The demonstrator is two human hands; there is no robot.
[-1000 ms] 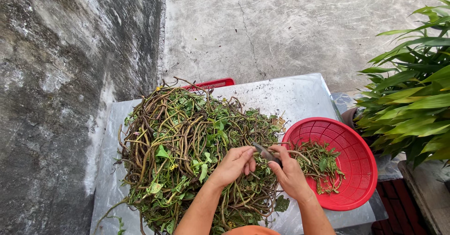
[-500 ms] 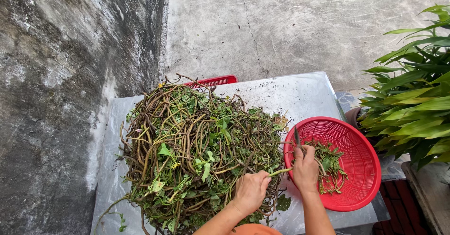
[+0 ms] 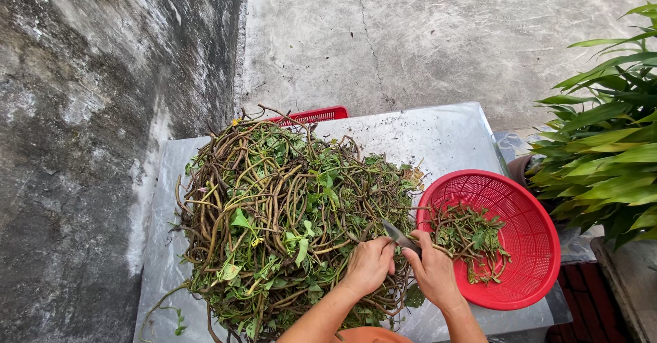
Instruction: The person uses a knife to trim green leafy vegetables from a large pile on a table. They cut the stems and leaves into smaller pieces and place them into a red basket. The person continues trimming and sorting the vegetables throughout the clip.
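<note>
Both forearms enter from below, converging beside the vine pile [image 3: 274,213]. Left hand [image 3: 369,264] curled closed at the pile's near-right edge. Right hand [image 3: 432,271] fisted, touching the left, just right of the pile.

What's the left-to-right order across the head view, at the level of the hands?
Stained concrete wall → metal table → pile of green vines → left hand → knife → right hand → red basket with cut pieces → potted plant.
</note>
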